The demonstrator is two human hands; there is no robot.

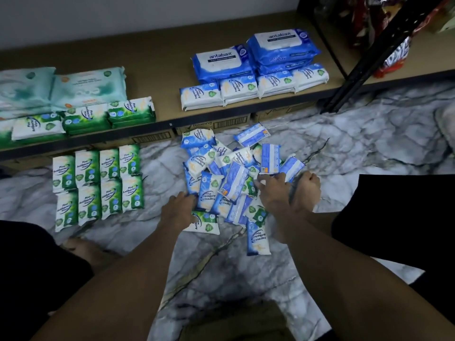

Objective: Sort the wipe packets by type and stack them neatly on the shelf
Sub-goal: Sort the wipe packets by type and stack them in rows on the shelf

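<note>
A loose pile of blue-and-white wipe packets [234, 178] lies on the marble floor below the shelf, with a few green ones mixed in. My left hand [178, 211] is at the pile's left edge. Its fingertips are tucked round the edge of a blue packet [208, 191], and a green packet [205, 223] lies just beside the hand. My right hand [283, 193] lies on the pile's right side with its fingers spread over the packets. Green pine packets [98, 185] sit in two neat rows on the floor at the left.
On the shelf board [167, 77], green packets [86, 119] and pale teal packs [86, 87] are at the left. Blue-white packets [253, 88] and big blue packs [251, 55] are at the right. Cardboard boxes [211, 125] sit under the shelf. A black post [369, 57] leans at the right.
</note>
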